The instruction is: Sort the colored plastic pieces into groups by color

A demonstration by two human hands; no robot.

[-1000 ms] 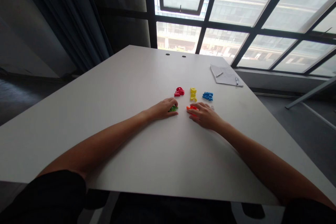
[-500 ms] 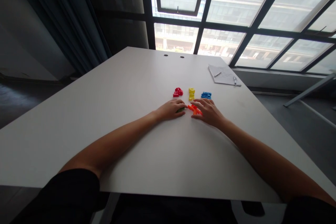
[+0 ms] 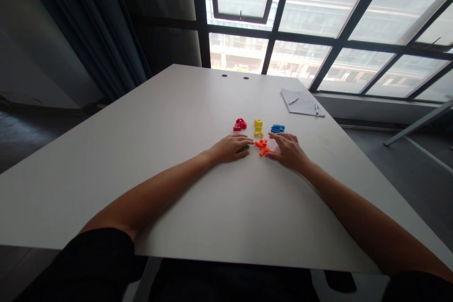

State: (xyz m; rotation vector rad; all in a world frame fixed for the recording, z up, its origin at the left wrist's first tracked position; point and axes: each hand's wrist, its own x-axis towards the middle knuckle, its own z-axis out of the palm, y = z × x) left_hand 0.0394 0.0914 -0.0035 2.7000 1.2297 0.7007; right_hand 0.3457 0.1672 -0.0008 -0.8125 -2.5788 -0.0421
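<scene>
The person's left hand [image 3: 230, 147] lay flat and open, palm down, with its fingers together and pointing toward the right hand. It rested over a small bright green plastic piece [image 3: 243, 149], most of which was hidden beneath the fingers, so its shape could not be made out. The right hand [image 3: 288, 151] was open as well, its fingers spread and slightly arched, gripping nothing. Its fingertips sat just beside a jagged orange plastic piece [image 3: 262, 147], which lay between the two hands on a pale grey counter [image 3: 141, 174].

Just beyond the hands, three more small pieces stood in a loose row: a chunky red plastic piece [image 3: 240, 124], an upright-looking yellow plastic piece [image 3: 258, 127] and a flat blue plastic piece [image 3: 278, 128], each apart from the others. Farther along the counter, toward the right, lay a white sheet of paper [image 3: 300, 102] with a slim pen [image 3: 317, 110] at its edge. Behind the counter rose a black-framed window [image 3: 269, 33], with a dark curtain [image 3: 88, 23] hanging to the left.
</scene>
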